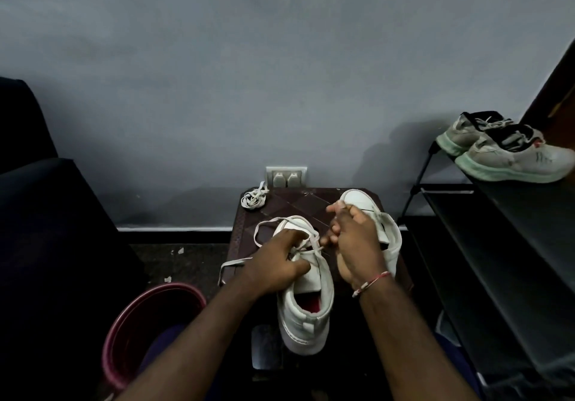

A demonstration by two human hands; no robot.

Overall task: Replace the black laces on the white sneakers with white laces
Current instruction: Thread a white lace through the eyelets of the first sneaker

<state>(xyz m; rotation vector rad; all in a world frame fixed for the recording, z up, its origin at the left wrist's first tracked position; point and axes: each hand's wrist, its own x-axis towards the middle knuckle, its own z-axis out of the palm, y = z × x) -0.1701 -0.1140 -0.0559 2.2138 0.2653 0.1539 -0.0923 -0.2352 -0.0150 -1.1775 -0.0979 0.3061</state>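
A white high-top sneaker stands on a small dark stool, heel towards me. My left hand grips its upper by the eyelets. A white lace runs through the shoe and loops out to the left, one end hanging over the stool's edge. My right hand pinches the other end of the lace above the shoe. The second white sneaker lies behind my right hand, partly hidden. A coiled white lace sits at the stool's back left corner. No black lace shows.
A pink bucket stands on the floor at the lower left. A black shoe rack on the right carries a worn pair of grey-white trainers. A wall socket sits behind the stool. Dark furniture fills the left.
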